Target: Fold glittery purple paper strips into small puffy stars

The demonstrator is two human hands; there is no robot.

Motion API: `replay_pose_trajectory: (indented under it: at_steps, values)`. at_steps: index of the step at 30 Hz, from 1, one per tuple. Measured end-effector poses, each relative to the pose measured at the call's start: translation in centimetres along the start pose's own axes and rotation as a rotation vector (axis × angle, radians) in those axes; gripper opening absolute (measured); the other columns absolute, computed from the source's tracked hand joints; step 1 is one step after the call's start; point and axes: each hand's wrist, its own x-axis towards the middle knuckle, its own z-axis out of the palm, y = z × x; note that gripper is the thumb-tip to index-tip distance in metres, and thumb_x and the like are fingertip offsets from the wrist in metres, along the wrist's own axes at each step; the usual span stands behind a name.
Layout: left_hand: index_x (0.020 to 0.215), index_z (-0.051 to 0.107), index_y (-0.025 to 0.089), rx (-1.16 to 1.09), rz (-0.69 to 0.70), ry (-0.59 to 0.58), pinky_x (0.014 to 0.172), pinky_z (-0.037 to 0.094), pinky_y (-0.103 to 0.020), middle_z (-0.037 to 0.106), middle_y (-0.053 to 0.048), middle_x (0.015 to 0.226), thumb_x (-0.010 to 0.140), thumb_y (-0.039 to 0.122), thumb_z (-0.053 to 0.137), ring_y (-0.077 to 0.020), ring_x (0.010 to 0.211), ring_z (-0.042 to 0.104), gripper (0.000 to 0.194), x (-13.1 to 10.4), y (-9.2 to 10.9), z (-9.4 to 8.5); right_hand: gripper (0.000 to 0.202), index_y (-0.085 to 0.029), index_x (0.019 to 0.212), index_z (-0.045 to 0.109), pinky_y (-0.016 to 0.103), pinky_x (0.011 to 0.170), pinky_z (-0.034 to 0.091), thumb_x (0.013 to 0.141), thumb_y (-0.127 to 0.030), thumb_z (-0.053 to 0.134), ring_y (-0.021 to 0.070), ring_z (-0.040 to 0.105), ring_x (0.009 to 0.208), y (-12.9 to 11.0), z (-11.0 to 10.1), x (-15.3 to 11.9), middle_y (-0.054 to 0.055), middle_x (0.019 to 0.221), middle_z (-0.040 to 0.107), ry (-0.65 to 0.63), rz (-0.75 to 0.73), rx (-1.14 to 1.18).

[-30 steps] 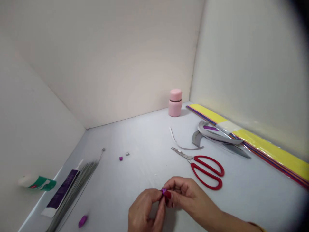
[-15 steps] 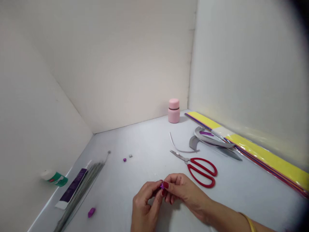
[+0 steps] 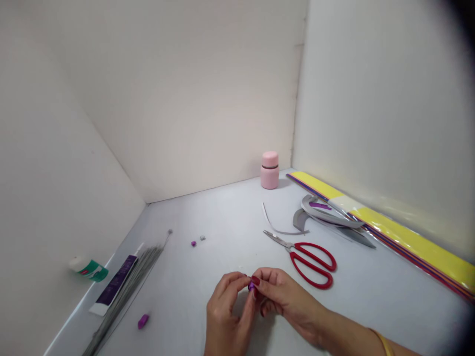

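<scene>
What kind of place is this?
It looks like a craft table in a white-walled corner, maybe. You can see red-handled scissors, a bundle of thin grey wires and a stack of colourful sheets.

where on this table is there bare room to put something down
Bare: the back left, between the left wall and pink jar; also between the purple lump and left hand. Crowded: right, around the scissors and grey strips.

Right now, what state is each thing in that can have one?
Left hand: pinching
Right hand: pinching
Small purple piece: held between both hands' fingertips
Scissors: lying flat, blades closed
Pink jar: upright, lid on
Purple tube: lying down
</scene>
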Motion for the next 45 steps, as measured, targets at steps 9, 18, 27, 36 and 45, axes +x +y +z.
replay_pose_trajectory:
  at_steps: [9, 18, 27, 36, 45]
  values:
    - [0.094, 0.06, 0.016, 0.092, 0.054, -0.012, 0.074, 0.051, -0.027, 0.063, -0.008, 0.09, 0.078, 0.005, 0.058, -0.0177, 0.085, 0.062, 0.019, -0.1, -0.3, 0.0, 0.023, -0.012, 0.08, 0.063, 0.018, 0.053, 0.04, 0.076, -0.034, 0.068, 0.007, 0.054, 0.057, 0.2, -0.2, -0.1, 0.001, 0.068, 0.062, -0.014, 0.038, 0.056]
    - [0.096, 0.056, 0.018, 0.104, 0.039, 0.062, 0.071, 0.051, -0.028, 0.064, -0.007, 0.087, 0.078, 0.006, 0.056, -0.0179, 0.081, 0.062, 0.022, -0.4, -0.3, 0.3, 0.021, -0.011, 0.079, 0.064, 0.017, 0.053, 0.041, 0.077, -0.031, 0.067, 0.0073, 0.056, 0.058, 0.3, 0.1, -0.1, 0.001, 0.068, 0.063, -0.038, 0.057, 0.04]
    - [0.098, 0.064, 0.019, 0.004, -0.034, 0.061, 0.076, 0.049, -0.027, 0.066, -0.008, 0.093, 0.081, 0.01, 0.054, -0.0178, 0.086, 0.063, 0.021, -0.9, -1.3, 0.5, 0.025, -0.012, 0.077, 0.06, 0.018, 0.05, 0.043, 0.077, -0.036, 0.066, 0.0083, 0.057, 0.056, 0.7, -0.3, 0.2, 0.0, 0.066, 0.061, 0.014, 0.07, 0.118]
    - [0.089, 0.069, 0.022, -0.126, -0.163, -0.072, 0.065, 0.05, -0.025, 0.072, -0.005, 0.078, 0.086, 0.02, 0.049, -0.0165, 0.07, 0.065, 0.02, -0.3, -0.5, 0.5, 0.038, -0.011, 0.073, 0.058, 0.017, 0.045, 0.034, 0.073, -0.049, 0.065, 0.0065, 0.054, 0.047, 0.4, 0.2, 0.0, 0.0, 0.059, 0.06, -0.001, 0.084, 0.0]
    - [0.096, 0.071, 0.021, -0.323, -0.39, -0.009, 0.066, 0.052, -0.025, 0.073, -0.006, 0.083, 0.083, 0.03, 0.056, -0.0168, 0.07, 0.066, 0.022, -0.5, -0.9, 0.7, 0.042, -0.011, 0.073, 0.055, 0.016, 0.043, 0.033, 0.078, -0.053, 0.057, 0.0062, 0.053, 0.043, 0.8, 0.1, 0.1, 0.001, 0.057, 0.06, 0.019, 0.11, -0.025]
